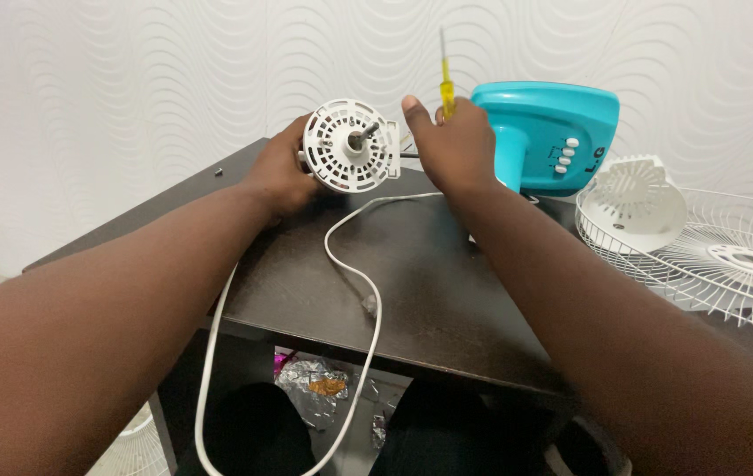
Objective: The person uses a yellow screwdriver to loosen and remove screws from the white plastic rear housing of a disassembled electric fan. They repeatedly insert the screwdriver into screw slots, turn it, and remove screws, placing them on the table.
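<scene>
A white cord (pixel 350 264) is seen looping over the near edge of the dark table (pixel 447 300). Farther on, a white vented motor housing (pixel 349 145) is gripped from behind by the left hand (pixel 281 172) and held above the table. Just beside it, a yellow screwdriver (pixel 446 84) is apparently clasped upright in the right hand (pixel 456 145). Beyond stands a teal fan base (pixel 553 132), with white grilles (pixel 729 256) at the right.
</scene>
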